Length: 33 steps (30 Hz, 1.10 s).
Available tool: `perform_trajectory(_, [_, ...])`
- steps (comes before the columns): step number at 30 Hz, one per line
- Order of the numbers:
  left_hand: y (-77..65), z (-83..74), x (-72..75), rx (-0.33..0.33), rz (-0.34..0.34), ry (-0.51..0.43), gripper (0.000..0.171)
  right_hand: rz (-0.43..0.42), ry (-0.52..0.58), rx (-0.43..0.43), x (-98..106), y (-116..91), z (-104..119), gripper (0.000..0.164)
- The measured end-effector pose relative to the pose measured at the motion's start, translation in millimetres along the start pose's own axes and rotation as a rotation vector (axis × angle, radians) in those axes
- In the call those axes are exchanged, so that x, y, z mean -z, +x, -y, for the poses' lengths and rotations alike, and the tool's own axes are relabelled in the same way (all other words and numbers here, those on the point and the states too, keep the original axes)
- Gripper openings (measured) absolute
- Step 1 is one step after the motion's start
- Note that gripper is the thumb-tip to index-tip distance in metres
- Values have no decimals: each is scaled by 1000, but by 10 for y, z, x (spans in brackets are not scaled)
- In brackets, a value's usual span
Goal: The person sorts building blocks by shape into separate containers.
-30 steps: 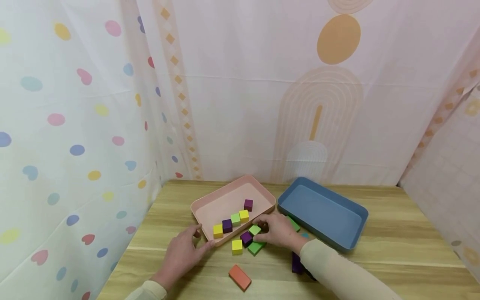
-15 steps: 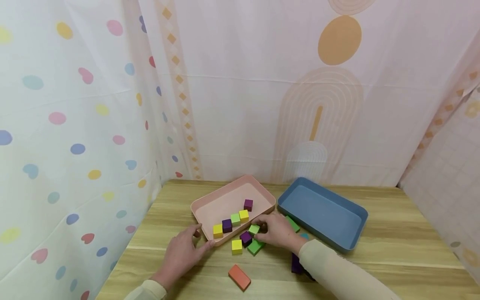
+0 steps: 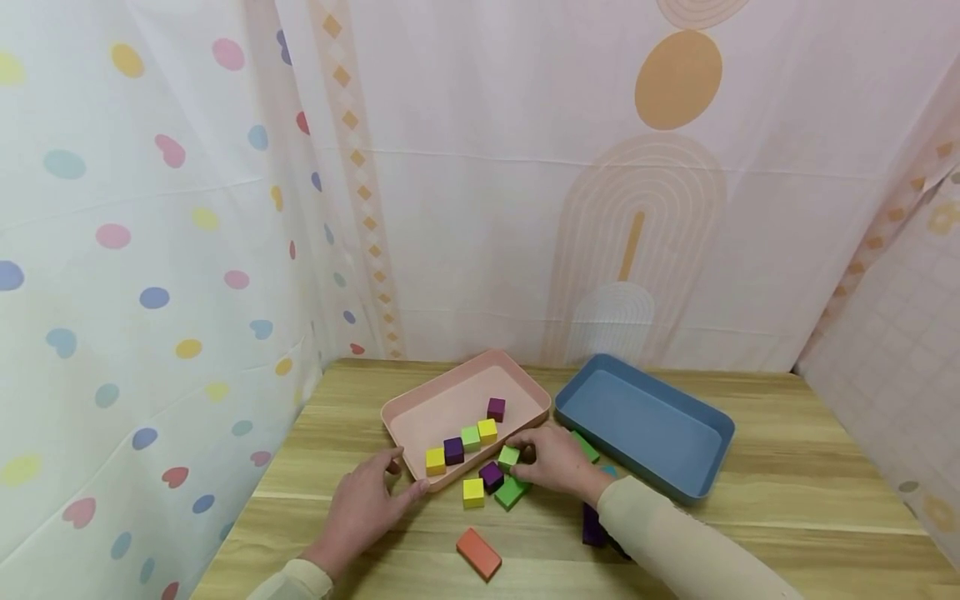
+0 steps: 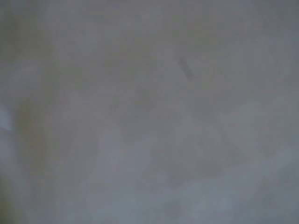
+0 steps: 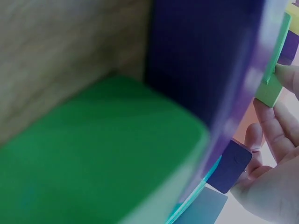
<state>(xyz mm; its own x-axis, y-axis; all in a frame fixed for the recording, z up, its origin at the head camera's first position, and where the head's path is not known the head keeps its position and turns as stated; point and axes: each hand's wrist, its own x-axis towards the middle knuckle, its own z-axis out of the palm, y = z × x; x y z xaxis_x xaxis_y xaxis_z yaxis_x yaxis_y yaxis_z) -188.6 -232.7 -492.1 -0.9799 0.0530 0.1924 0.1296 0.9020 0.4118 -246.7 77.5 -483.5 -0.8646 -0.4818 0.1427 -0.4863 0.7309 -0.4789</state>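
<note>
My right hand (image 3: 555,460) pinches a light green cube (image 3: 508,457) between thumb and fingers, just outside the near side of the pink tray (image 3: 427,402). In the right wrist view the thumb and a fingertip touch a green cube (image 5: 269,94). A purple cube (image 3: 491,477), a green flat block (image 3: 512,493) and a yellow cube (image 3: 473,492) lie close by. My left hand (image 3: 363,502) rests at the tray's near left corner, thumb and fingers spread and touching its walls. Inside the tray, several yellow, purple and light green cubes form a row, with a purple cube (image 3: 496,409) behind.
A blue tray (image 3: 645,425) stands to the right. An orange block (image 3: 478,554) lies near the front. Under the right forearm are a dark purple block (image 3: 593,527) and a green block (image 3: 585,447), partly hidden. The left wrist view shows only blur.
The light green cube in my right hand has tipped and shifted very slightly toward the pink tray. My left hand keeps its place at the corner.
</note>
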Motion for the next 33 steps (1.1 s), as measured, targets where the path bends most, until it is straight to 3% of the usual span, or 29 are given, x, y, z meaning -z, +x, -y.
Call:
perform_trajectory(17, [5,27,-17,-8,-5,5,77,-21,91,-14,46,-3,-16,32])
perform_trajectory(24, [10,11,-10,3,-5,9,79,-67,106,27,187,-17,6,30])
perform_trajectory(33, [6,9,-9,9,0,4,80,-92,171,1,354,15,-19,31])
